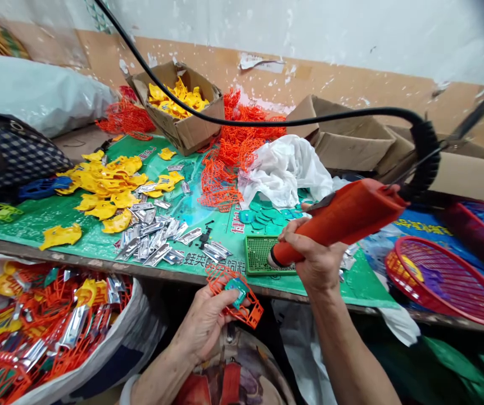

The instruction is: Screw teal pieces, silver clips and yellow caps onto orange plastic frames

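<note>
My left hand [206, 318] is closed on an orange plastic frame [253, 308], just in front of the table edge. A small teal plastic piece [236, 291] lies against that frame, under my thumb. My right hand [315, 259] wraps around a red electric screwdriver [338, 222], tilted with its nose down to the left. The screwdriver's tip is over a small green mesh basket [253, 263]; what the tip touches is hidden. A black cable [275, 119] runs from the screwdriver's rear end. Left of the basket lie several silver pieces [153, 236].
Yellow plastic parts [111, 180] are heaped at the left, with more in a cardboard box [182, 132]. Orange frames [235, 140] pile beside a white bag [284, 169]. A red basket [448, 281] stands right. A full sack [132, 320] stands below the table's left edge.
</note>
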### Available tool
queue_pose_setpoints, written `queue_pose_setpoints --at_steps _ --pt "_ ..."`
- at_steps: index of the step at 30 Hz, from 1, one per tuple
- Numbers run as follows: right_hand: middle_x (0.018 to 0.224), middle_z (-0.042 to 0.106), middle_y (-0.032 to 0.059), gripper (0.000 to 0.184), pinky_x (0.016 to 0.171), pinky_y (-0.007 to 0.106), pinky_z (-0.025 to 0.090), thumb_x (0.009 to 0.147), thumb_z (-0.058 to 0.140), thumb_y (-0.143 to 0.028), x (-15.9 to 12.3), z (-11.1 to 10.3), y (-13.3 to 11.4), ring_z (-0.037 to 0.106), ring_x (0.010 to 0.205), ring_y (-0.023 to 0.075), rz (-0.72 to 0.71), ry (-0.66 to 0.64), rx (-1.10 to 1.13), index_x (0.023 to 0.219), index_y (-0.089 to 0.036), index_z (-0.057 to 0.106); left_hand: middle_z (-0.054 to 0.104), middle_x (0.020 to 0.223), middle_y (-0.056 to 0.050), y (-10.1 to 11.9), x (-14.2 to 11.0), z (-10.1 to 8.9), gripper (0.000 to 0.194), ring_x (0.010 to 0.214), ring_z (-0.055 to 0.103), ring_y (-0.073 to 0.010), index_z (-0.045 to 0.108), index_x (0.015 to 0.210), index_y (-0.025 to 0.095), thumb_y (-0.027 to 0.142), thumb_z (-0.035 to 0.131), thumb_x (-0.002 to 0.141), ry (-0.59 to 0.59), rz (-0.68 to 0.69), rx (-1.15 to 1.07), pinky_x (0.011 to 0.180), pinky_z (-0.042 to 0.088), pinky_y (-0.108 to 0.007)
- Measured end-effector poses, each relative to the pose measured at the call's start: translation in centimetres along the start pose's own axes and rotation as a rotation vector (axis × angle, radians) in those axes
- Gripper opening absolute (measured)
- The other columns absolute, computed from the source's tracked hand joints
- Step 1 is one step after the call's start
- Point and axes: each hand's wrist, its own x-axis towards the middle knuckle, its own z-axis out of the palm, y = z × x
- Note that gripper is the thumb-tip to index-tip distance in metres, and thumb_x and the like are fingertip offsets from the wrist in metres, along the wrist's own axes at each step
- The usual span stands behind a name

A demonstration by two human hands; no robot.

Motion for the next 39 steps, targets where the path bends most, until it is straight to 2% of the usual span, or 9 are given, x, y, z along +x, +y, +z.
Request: queue_pose_setpoints --at_steps 11,18,24,31,36,39 --pt "0.061 0.060 -0.0026 0.014 0.060 0.034 0.050 0.058 0.074 -0.016 0.0 -0.2 0.7 0.055 0.055 0.0144 0.003 0.014 -0.040 0.062 -0.017 0.061 0.073 0.082 -0.005 0.1 -0.1 0.2 0.031 0.066 0.068 -0.0174 0.072 0.091 0.013 0.023 0.081 0.063 0.025 -0.011 -0.005 0.067 0.056 -0.031" --pt "0.062 0.060 -0.0018 0.013 0.060 0.035 0.049 0.059 0.075 -0.018 0.2 -0.3 0.8 0.055 0.055 0.0145 -0.004 0.020 -0.066 0.060 -0.017 0.062 0.072 0.080 -0.004 0.1 0.0 0.1 0.029 0.066 0.068 -0.0178 0.071 0.091 0.013 0.022 0.080 0.065 0.004 -0.013 -0.006 0.067 0.057 -0.033" --pt "0.062 0.060 -0.0011 0.014 0.060 0.034 0.050 0.059 0.075 -0.018 0.1 -0.4 0.8 0.055 0.055 0.0143 0.004 0.022 -0.076 0.060 -0.016 0.061 0.072 0.079 -0.003 0.2 -0.1 0.2 0.032 0.065 0.069 -0.0179 0.071 0.092 0.014 0.022 0.081 0.063 0.032 -0.020 -0.003 0.064 0.056 -0.030" --pt "0.062 0.060 -0.0014 0.015 0.058 0.033 0.049 0.058 0.075 -0.016 -0.1 -0.1 0.9 0.055 0.056 0.0139 0.027 0.005 -0.067 0.060 -0.017 0.059 0.073 0.086 -0.005 0.3 -0.2 0.3 0.037 0.067 0.069 -0.0184 0.070 0.097 0.014 0.024 0.081 0.063 0.044 -0.017 0.007 0.067 0.057 -0.033" --pt "0.062 0.061 -0.0013 0.015 0.058 0.033 0.047 0.058 0.076 -0.015 0.0 0.0 0.9 0.054 0.054 0.0130 -0.014 0.023 -0.070 0.059 -0.016 0.061 0.072 0.087 -0.004 0.2 -0.1 0.3 0.034 0.067 0.069 -0.0179 0.069 0.100 0.015 0.024 0.079 0.068 0.011 0.002 -0.002 0.067 0.058 -0.033" --pt "0.062 0.061 -0.0025 0.018 0.058 0.033 0.046 0.057 0.076 -0.014 0.2 0.2 0.0 0.054 0.054 0.0137 0.005 0.033 -0.008 0.068 -0.017 0.062 0.072 0.088 -0.004 -0.1 0.1 0.1 0.033 0.068 0.069 -0.0179 0.069 0.101 0.015 0.025 0.078 0.071 -0.019 0.015 -0.020 0.068 0.058 -0.034"
